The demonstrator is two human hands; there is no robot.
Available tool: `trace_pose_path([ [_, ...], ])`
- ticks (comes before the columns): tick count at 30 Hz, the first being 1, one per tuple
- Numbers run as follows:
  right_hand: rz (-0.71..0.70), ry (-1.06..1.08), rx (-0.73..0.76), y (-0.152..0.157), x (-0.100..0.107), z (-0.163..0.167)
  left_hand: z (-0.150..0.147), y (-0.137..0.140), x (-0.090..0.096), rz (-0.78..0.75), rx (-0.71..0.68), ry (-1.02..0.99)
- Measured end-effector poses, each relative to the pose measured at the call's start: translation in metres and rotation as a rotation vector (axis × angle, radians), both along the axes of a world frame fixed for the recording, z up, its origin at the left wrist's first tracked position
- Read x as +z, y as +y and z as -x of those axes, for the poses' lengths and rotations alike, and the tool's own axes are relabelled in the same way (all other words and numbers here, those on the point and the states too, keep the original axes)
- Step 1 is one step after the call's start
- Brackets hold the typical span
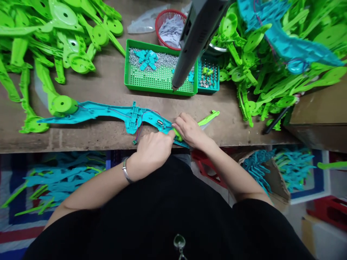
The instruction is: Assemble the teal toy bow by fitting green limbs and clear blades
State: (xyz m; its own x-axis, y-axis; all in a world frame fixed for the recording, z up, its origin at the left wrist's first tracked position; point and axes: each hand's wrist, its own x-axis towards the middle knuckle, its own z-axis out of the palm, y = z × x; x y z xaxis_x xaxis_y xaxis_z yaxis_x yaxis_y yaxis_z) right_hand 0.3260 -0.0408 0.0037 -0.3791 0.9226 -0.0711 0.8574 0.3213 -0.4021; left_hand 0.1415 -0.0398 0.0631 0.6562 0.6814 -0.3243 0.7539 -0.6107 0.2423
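Observation:
A long blue plastic shell (108, 112), shaped like half a toy bow, lies across the bench with its ribbed inner side up. Thin red and purple wires run along it to a small green circuit board (135, 142) hanging by its front edge. Small silver button cells (160, 123) sit in the shell. My left hand (154, 151) is closed in a pinch at the shell's right end; what its fingertips hold is hidden. Opposite, my right hand (192, 132) has curled fingers closed on a bright green plastic piece (178, 135) against the shell.
A green tray (159, 90) holds screws and small blue parts. Beside it stands a teal box (208, 88). A dark screwdriver (195, 39) hangs over the tray. Behind is a red basket (159, 23). Green part piles (78, 39) flank the bench; one round green part overlaps the shell's left end.

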Motion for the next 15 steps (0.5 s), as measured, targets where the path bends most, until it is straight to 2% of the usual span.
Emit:
trace_pose_path([
  [4,0.02,0.076,-0.042,-0.007,0.016,-0.004,0.01,0.006,-0.012,0.029,0.025,-0.024],
  [10,0.094,-0.236,-0.166,-0.017,0.047,0.013,0.014,0.012,-0.021,0.121,0.051,-0.024],
  [15,0.167,-0.392,-0.202,-0.009,0.054,0.026,0.014,0.026,-0.023,0.25,0.079,-0.094],
])
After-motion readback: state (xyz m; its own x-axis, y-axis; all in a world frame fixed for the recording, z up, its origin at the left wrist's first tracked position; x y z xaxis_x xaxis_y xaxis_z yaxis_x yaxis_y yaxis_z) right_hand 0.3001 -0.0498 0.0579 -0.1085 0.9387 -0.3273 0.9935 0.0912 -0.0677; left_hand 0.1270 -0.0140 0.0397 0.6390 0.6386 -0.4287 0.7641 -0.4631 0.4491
